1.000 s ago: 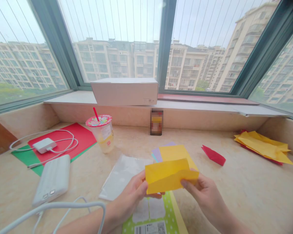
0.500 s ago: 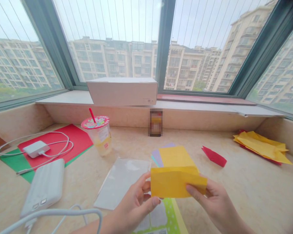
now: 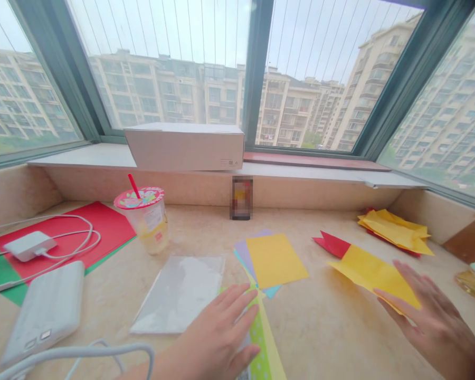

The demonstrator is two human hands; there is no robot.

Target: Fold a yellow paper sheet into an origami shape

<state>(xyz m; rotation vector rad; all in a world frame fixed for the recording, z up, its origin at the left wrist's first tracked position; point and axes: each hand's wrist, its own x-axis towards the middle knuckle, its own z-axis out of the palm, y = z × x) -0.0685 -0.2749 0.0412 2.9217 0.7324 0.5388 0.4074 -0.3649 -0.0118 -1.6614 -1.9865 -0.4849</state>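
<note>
Left hand (image 3: 224, 335): fingers apart and empty, over the green white-dotted packet (image 3: 264, 345).
Right hand (image 3: 437, 314): thumb and fingers at the near right end of the folded yellow paper (image 3: 380, 275); whether they pinch it, I cannot tell.
Folded yellow paper: overlaps the folded red paper (image 3: 333, 245), right of the flat yellow square sheet (image 3: 277, 260).
Yellow folded pile (image 3: 398, 231): farther back, toward the right.

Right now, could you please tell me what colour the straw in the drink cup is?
The straw is red, showing best in the head view.
</note>
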